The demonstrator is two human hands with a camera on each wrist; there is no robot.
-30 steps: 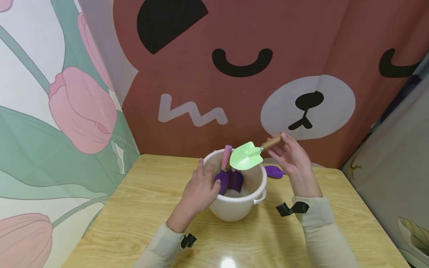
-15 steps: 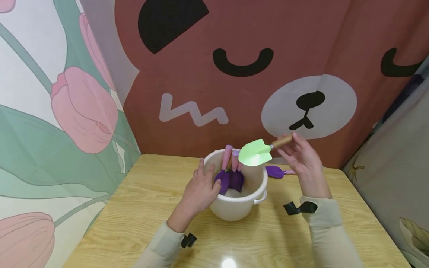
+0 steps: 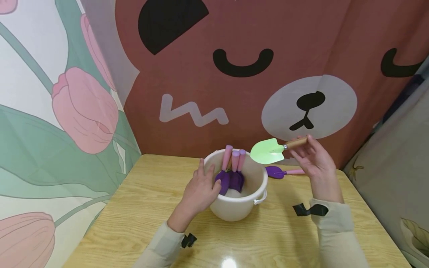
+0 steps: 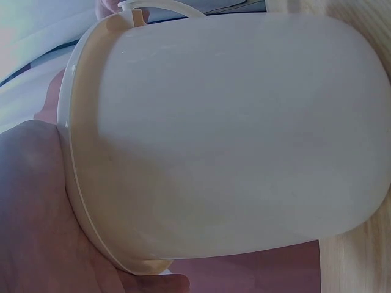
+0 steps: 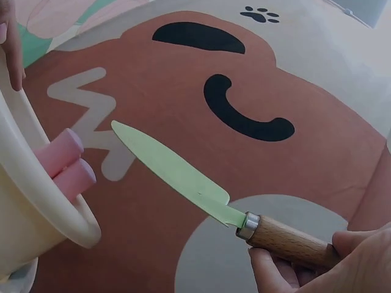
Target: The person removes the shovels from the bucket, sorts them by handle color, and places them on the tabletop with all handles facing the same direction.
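A green-bladed garden trowel [image 3: 267, 150] with a wooden handle is held in the air by my right hand [image 3: 316, 160], whose thumb and fingers pinch the handle's end. Its blade points left, just beyond the right side of a white bucket [image 3: 232, 210]. My left hand [image 3: 197, 190] rests over the bucket's left rim, fingers spread and fairly straight, thumb over the inner side. Inside the bucket stand garden tools with pink handles [image 3: 227, 158] and purple blades [image 3: 222, 182]. In the right wrist view the trowel's blade [image 5: 174, 174] shows nearly edge-on.
Another purple trowel [image 3: 275, 172] with a pink handle lies on the wooden table [image 3: 140, 216], behind and right of the bucket. The bucket's white handle [image 3: 260, 199] hangs at its right side. A brown bear-print curtain [image 3: 187, 137] hangs along the table's back edge.
My right hand has moved to the right with the green trowel, away from above the bucket. More pink handles and the purple trowel behind are uncovered. My left hand has stayed on the rim.
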